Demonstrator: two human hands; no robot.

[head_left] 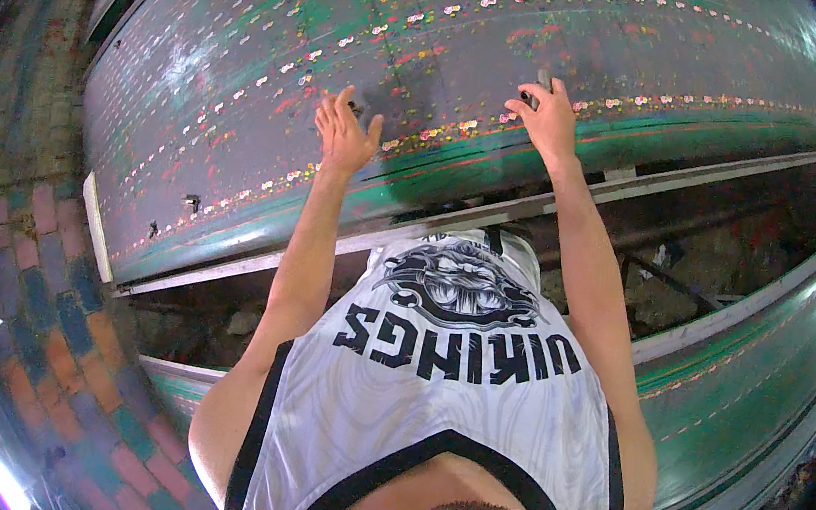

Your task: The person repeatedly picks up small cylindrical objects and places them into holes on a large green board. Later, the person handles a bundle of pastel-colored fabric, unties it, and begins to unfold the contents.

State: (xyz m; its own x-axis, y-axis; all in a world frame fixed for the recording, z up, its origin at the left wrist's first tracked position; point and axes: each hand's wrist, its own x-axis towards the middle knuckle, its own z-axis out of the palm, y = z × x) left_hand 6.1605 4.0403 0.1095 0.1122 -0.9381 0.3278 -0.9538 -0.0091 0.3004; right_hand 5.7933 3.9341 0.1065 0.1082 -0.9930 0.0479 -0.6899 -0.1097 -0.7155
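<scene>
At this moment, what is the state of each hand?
Left hand: open, fingers spread, near a small dark thing.
Right hand: curled, apparently holding a small grey object.

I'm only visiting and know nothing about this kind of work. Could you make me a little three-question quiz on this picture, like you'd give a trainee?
1. True or false: both hands are resting on the person's shirt.
2. Choose one. The small pale marks on the long table are mostly laid out in: A) one heap; B) rows; C) a single circle.
3. What shows among the fingers of the right hand?

Key
1. False: the left hand and the right hand are both out over the table.
2. B.
3. A small grey object; exactly what it is cannot be made out.
</scene>
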